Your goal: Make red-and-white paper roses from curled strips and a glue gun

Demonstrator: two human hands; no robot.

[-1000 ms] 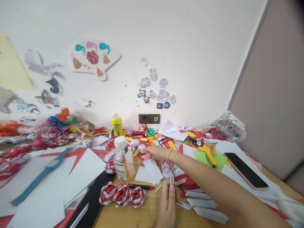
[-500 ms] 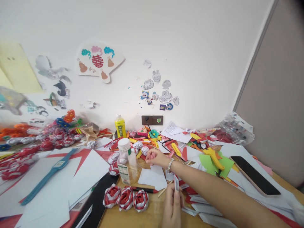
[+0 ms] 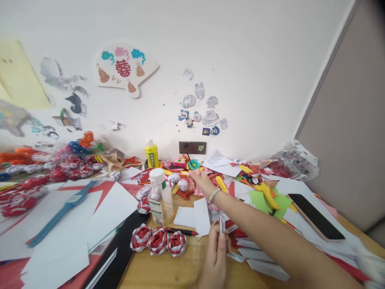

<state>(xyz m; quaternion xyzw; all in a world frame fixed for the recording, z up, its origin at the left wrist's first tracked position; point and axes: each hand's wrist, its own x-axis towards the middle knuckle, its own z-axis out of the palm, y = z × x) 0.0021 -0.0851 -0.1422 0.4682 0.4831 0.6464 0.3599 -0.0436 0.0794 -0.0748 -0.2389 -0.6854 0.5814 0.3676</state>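
Observation:
My left hand is closed near the front edge of the table, pinching a small folded paper strip that stands upright. My right hand reaches across to the pile of coloured paper scraps, its fingers bent; a pink piece shows at the fingertips, and whether it is gripped is unclear. White paper pieces lie between my hands. A clear jar with a white lid stands to their left. In front of it sit three red and white paper roses in a row, with a dark pen behind them.
A yellow bottle stands near the wall. At right lie a yellow tool on green paper and a black phone. A blue watch-like strap rests on white sheets at left, with many paper flowers behind.
My right hand has moved farther back and slightly right into the scraps. A white paper piece beneath it now lies turned more upright. My left hand still holds the strip.

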